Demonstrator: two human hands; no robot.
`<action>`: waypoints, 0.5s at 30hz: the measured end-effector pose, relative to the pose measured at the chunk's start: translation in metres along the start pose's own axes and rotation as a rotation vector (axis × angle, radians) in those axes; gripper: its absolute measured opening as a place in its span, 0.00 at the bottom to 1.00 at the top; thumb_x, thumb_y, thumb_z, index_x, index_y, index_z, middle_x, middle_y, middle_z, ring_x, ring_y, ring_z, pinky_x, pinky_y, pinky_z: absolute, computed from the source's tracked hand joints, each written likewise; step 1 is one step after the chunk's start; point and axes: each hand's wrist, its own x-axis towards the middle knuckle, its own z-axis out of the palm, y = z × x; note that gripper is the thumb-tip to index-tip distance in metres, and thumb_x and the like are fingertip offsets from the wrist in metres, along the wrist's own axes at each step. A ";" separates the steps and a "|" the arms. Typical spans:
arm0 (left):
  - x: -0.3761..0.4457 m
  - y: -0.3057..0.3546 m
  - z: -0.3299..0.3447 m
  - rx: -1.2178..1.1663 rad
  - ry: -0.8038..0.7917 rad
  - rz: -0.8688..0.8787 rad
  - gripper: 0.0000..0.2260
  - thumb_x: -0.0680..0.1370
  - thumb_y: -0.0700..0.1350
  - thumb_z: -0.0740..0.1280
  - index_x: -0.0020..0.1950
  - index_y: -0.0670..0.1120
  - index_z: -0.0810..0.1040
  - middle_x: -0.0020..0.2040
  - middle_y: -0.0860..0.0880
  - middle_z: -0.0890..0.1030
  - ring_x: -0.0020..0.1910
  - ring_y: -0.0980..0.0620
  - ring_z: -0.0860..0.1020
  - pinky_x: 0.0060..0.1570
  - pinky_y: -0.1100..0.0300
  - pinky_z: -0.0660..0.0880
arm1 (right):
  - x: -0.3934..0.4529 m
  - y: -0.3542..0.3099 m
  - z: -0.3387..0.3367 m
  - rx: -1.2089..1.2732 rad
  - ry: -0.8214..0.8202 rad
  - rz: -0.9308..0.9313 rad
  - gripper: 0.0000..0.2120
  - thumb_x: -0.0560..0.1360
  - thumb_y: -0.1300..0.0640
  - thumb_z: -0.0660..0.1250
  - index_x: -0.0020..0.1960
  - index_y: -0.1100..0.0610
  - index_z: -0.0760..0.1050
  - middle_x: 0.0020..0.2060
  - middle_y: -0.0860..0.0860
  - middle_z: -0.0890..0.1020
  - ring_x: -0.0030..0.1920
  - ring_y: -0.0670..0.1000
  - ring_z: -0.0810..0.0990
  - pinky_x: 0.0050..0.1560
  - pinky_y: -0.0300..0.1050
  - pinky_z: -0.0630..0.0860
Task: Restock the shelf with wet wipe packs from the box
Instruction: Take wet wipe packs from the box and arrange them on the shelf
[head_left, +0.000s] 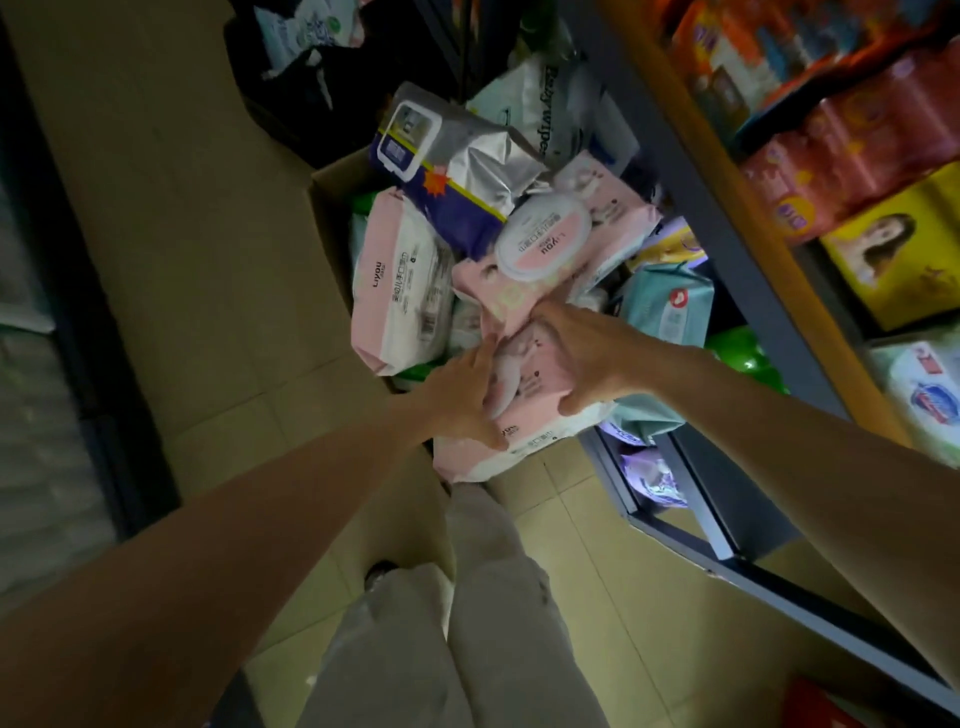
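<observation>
- Shelf unit (737, 249): runs along the person's right, upper tiers stocked w/ orange, red and yellow goods. Bottom tier, near floor, holds teal and purple packs; destination is probably there, but the free slot can't be seen from this view.
- Cardboard box (327, 202): on the floor just beside the shelf, heaped above its rim w/ wet wipe packs. The pile is loose, so lift straight up; don't drag across it.
- Navy-and-silver pack (457, 176): leans on top of the heap, touching the pink packs below. Likely to slide if its support shifts.
- Pink pack w/ round lid (550, 244): lies just behind the held pack, in contact w/ it. Keep it from riding up.
- Held pink pack (524, 410): at the near edge of the box, partly over the rim, between both hands.
- Right hand (587, 358): on top of the pack, thumb curled under its near-right edge, gripping. Fingertips are hidden behind the pack.
- Left hand (467, 395): fingers fairly straight, pressed flat on the pack's left side, steadying it.
- Technique: soft pack sags, so support from below w/ left palm before clearing the rim, then swing right to the shelf.
</observation>
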 end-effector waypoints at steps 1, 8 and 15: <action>0.000 -0.003 0.002 -0.030 0.004 0.010 0.59 0.65 0.54 0.77 0.75 0.42 0.32 0.78 0.45 0.48 0.76 0.45 0.53 0.73 0.51 0.57 | -0.001 -0.004 0.001 -0.022 0.011 -0.003 0.47 0.56 0.51 0.79 0.67 0.52 0.56 0.61 0.54 0.70 0.58 0.58 0.73 0.55 0.50 0.72; -0.031 -0.032 0.003 -0.245 0.195 0.067 0.47 0.62 0.48 0.79 0.73 0.44 0.55 0.67 0.45 0.69 0.66 0.47 0.69 0.66 0.55 0.67 | -0.017 -0.080 -0.035 -0.317 -0.014 -0.177 0.39 0.60 0.49 0.76 0.66 0.52 0.61 0.58 0.54 0.67 0.56 0.57 0.68 0.44 0.46 0.64; -0.117 -0.089 -0.053 -0.433 0.493 -0.066 0.47 0.55 0.55 0.78 0.68 0.52 0.58 0.64 0.47 0.72 0.61 0.47 0.74 0.61 0.49 0.73 | -0.001 -0.217 -0.118 -0.525 -0.014 -0.437 0.33 0.60 0.49 0.76 0.60 0.52 0.66 0.47 0.50 0.64 0.49 0.55 0.69 0.39 0.48 0.71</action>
